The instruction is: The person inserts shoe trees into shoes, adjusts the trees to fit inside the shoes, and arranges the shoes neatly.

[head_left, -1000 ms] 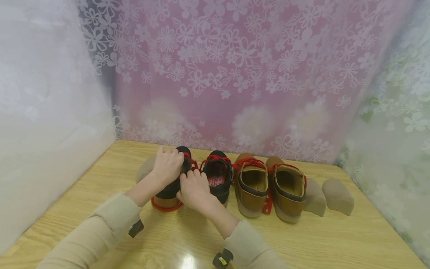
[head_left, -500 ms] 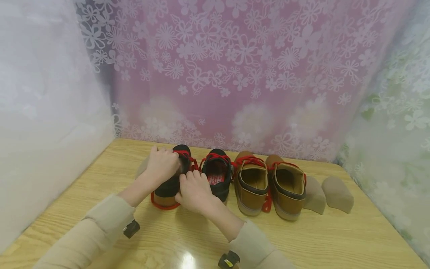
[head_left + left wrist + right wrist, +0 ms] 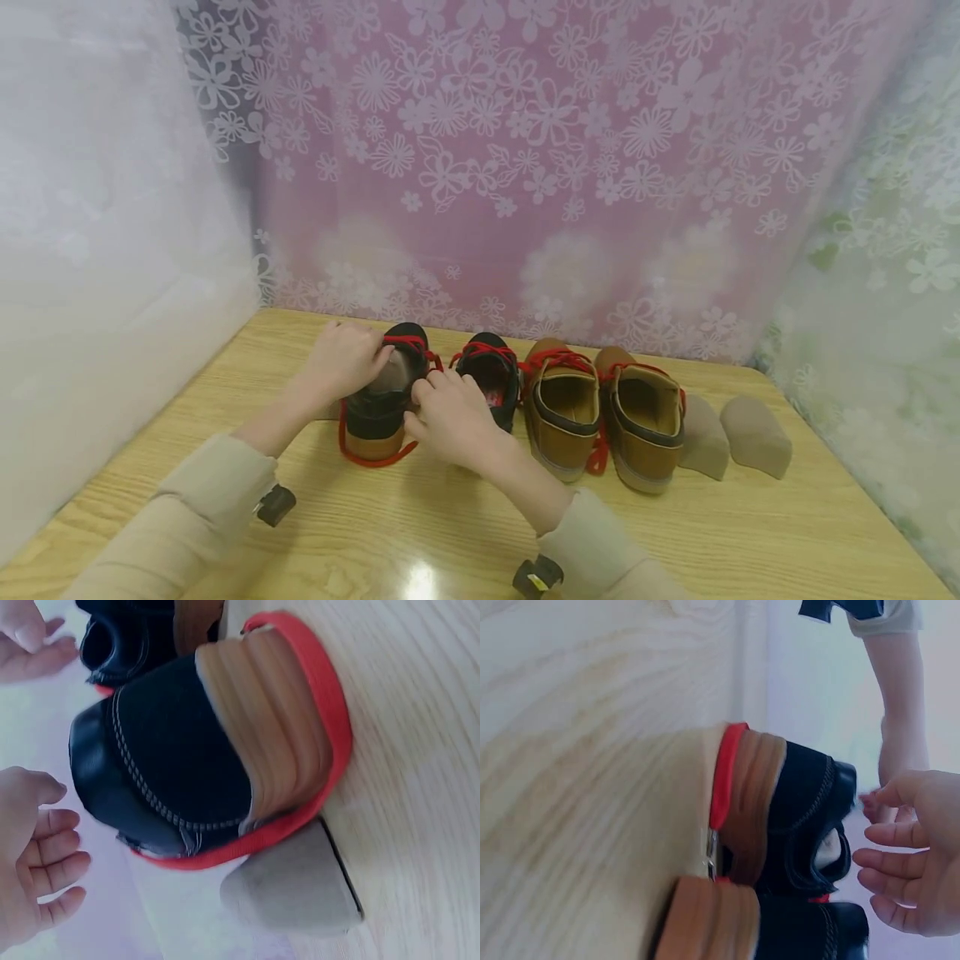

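Note:
A black shoe (image 3: 375, 412) with a tan sole and red laces stands on the table, a red strap (image 3: 326, 682) looping round its heel. Something pale and shiny shows inside its opening. My left hand (image 3: 341, 358) is above the shoe's left side; in the left wrist view its loosely bent fingers are apart from the shoe and hold nothing. Over the gap between this shoe and a second black shoe (image 3: 486, 357) hovers my right hand (image 3: 457, 417), its fingers relaxed in the right wrist view. It partly covers the second shoe.
Two brown shoes (image 3: 648, 467) with red laces stand to the right. Beyond them lie two beige curved pads (image 3: 757, 437). Another beige piece (image 3: 292, 885) sits left of the first black shoe. A floral curtain (image 3: 510, 167) borders the table's back.
My left hand has shifted left and nearer, uncovering the first black shoe's opening. My right hand has moved slightly right, over more of the second black shoe.

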`<state>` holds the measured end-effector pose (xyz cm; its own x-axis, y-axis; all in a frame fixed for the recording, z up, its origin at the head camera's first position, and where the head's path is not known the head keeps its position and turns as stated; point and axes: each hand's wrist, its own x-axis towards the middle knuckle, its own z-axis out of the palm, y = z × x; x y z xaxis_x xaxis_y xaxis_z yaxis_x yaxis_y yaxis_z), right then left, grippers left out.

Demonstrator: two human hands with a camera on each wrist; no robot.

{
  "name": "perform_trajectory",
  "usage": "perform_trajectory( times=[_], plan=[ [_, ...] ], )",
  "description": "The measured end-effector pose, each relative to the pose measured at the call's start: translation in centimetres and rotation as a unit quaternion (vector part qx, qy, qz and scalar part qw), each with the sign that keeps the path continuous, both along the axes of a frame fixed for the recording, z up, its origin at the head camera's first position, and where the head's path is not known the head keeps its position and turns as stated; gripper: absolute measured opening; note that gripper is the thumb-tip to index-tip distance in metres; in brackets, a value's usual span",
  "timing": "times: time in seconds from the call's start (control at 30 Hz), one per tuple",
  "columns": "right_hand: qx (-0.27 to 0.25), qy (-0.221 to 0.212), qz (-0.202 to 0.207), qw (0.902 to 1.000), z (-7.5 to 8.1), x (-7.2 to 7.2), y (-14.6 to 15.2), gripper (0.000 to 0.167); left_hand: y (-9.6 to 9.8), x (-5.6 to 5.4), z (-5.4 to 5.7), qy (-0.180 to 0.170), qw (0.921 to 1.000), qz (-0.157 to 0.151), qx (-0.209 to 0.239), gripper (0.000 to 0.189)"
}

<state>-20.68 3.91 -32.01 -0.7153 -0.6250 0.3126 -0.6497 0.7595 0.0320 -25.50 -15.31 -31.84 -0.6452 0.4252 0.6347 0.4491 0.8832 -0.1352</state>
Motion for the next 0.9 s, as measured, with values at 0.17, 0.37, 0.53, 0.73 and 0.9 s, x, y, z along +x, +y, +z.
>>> perform_trajectory(
  times=[0.17,0.37,0.53,0.73,0.9],
  plan=[
    [-0.007,0.019,0.008,0.9998,0.7,-0.3,1.1,0.015,-1.1,0.0,0.4,-0.025,0.9996,-0.005,0.013,0.036],
    [0.001,0.022,-0.002,0.9998,1.0,-0.3,2.5,0.021,-2.5,-0.1,0.6,-0.055,0.9983,0.014,0.015,0.024],
    [-0.004,0.021,-0.01,0.9997,1.1,-0.2,3.6,0.026,-3.8,-0.2,0.4,-0.088,0.9955,0.032,0.018,0.016],
    [-0.004,0.01,-0.03,0.9995,1.0,-0.4,5.2,0.034,-4.9,-0.1,0.0,-0.128,0.9902,0.054,0.018,0.015],
    [0.009,-0.026,-0.06,0.9978,1.2,-0.7,6.6,0.047,-6.0,-0.2,-0.4,-0.137,0.9888,0.055,0.021,0.012]
  ],
)
